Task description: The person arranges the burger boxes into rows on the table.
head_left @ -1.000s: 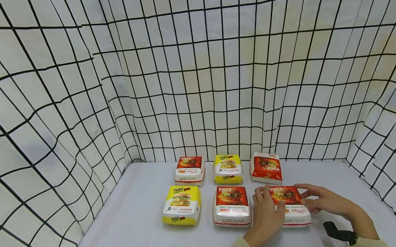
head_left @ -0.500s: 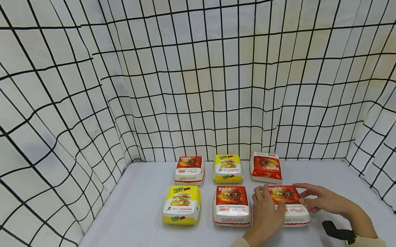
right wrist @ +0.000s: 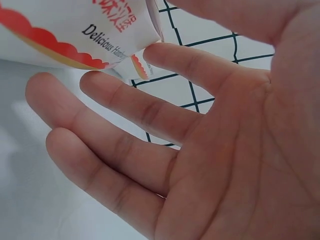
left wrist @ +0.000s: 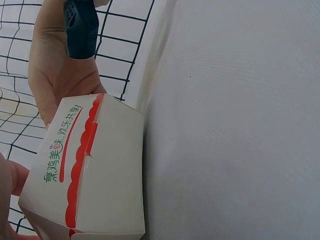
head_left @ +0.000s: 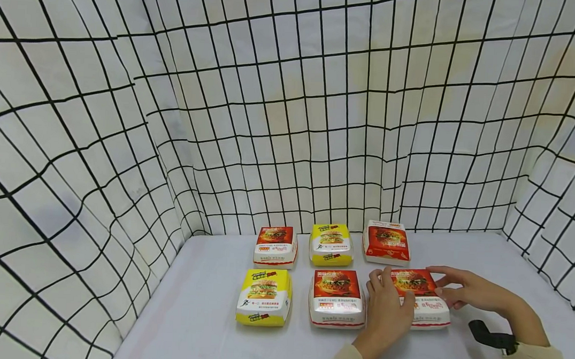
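A red and white burger box stands on the table at the front right, between my two hands. My left hand lies along its left side, with the thumb by the near left edge. On the other side, my right hand touches the right side and far right corner with its fingertips. The right wrist view has the fingers fairly straight, with the index fingertip against the box. Only part of my left hand shows at the edge of the left wrist view.
Left of the held box stand another red and white box and a yellow box. Behind are a red and white box, a yellow box and a red box. White grid-patterned cloth walls the table.
The burger box has shifted very slightly left, with the right hand following it. The left hand and the other boxes stay in place.
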The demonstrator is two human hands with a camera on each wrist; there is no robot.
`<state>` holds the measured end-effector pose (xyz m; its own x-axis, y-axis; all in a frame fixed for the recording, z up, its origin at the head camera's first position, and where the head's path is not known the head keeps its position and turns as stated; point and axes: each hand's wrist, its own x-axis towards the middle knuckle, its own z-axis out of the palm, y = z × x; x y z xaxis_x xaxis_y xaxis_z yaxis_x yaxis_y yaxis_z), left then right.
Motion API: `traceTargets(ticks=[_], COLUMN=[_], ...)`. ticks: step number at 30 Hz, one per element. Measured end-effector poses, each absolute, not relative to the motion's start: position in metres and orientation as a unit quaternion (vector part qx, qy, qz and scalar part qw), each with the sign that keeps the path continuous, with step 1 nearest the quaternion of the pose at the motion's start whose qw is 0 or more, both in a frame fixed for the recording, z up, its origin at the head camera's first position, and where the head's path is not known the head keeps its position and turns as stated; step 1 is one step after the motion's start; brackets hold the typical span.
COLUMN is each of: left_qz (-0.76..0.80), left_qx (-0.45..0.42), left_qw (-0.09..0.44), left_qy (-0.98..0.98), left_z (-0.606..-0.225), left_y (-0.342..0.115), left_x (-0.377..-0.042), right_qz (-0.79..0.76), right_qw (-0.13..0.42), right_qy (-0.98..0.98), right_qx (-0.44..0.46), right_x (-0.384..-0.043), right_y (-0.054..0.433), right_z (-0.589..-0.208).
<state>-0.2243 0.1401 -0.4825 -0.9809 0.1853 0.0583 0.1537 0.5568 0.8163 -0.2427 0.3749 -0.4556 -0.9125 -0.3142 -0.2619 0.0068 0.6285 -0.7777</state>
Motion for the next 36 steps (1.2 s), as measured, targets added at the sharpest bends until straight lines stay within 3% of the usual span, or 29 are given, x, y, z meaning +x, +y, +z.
traceTargets(ticks=[21, 36], left_qz=[0.437, 0.473], left_qx=[0.137, 0.184], left_qw=[-0.032, -0.068], left_qy=[0.888, 0.859], left_z=[-0.472, -0.434], left_y=[0.135, 0.116], left_x=[-0.222, -0.218], right_qz=[-0.409, -0.330], right_qw=[0.140, -0.062], right_qy=[0.895, 0.939], right_qx=[-0.112, -0.078], right_x=[-0.237, -0.236], right_y=[0.378, 0.375], right_z=[-0.441, -0.435])
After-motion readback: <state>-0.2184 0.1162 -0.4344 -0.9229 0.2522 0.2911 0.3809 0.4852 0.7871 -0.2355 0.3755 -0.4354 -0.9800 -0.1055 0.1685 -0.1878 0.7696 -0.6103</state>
